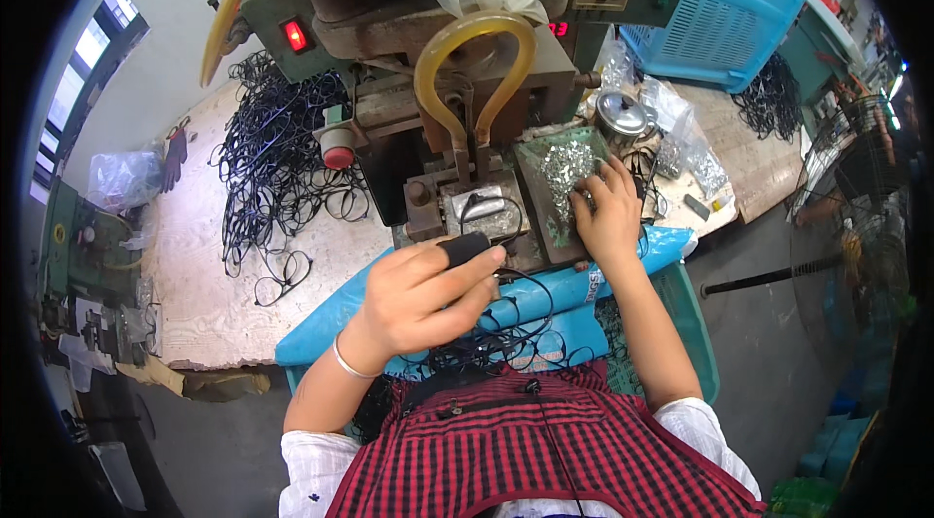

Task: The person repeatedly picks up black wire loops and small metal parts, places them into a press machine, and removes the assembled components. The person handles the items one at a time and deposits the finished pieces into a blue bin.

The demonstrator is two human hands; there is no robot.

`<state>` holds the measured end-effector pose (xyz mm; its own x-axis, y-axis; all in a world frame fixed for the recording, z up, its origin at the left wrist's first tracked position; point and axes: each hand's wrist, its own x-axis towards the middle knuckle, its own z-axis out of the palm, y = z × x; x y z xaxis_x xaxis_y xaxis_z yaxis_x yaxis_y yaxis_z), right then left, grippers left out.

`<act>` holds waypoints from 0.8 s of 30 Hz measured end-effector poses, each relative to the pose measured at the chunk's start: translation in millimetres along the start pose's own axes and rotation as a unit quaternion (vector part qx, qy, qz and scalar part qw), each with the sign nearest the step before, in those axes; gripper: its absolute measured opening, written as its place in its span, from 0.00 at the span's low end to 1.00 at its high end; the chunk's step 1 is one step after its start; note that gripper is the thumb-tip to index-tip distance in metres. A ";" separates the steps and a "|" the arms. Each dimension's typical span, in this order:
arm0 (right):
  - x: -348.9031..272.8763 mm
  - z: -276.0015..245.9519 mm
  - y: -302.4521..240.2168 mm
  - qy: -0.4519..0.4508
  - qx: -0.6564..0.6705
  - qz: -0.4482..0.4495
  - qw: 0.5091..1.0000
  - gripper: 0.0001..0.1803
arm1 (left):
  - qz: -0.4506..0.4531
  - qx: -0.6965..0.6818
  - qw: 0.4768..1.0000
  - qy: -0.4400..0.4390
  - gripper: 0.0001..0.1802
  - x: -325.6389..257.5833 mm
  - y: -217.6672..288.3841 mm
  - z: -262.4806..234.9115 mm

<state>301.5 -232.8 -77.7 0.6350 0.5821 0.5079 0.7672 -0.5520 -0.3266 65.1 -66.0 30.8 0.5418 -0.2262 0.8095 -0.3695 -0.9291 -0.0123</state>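
Note:
My left hand is closed in front of the press, its fingers pinching a thin black cable that loops up over the press's metal work plate. A black sleeve covers one of its fingers. My right hand reaches over a green metal tray to the right of the plate. Its fingers are bent but apart, with the tips at a pile of small shiny metal pieces. Whether a piece sits between those fingertips is too small to tell. More black cables lie across my lap.
The green press stands ahead, with a yellow hose and a red button. Tangled black cables heap up left of it. A blue crate, a round metal lidded pot and plastic bags are at the right.

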 end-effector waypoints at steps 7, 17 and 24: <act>12.0 3.0 1.7 0.038 0.152 0.037 0.987 0.06 | 0.039 -0.015 0.998 -0.036 0.09 -5.6 -7.6 0.5; 19.9 0.9 -10.7 0.061 0.258 0.105 0.958 0.11 | -0.056 0.038 0.998 -0.010 0.10 -40.0 20.0 12.1; 20.7 -4.2 -24.4 0.101 0.300 0.038 0.948 0.06 | -0.540 0.337 0.749 0.186 0.24 -242.4 -123.2 -126.9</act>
<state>295.5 -209.8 -55.9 0.7068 0.3949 0.5869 0.6717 -0.1146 -0.7319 -116.5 140.4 -89.4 -0.0444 0.7434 0.6673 0.6648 -0.4766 0.5752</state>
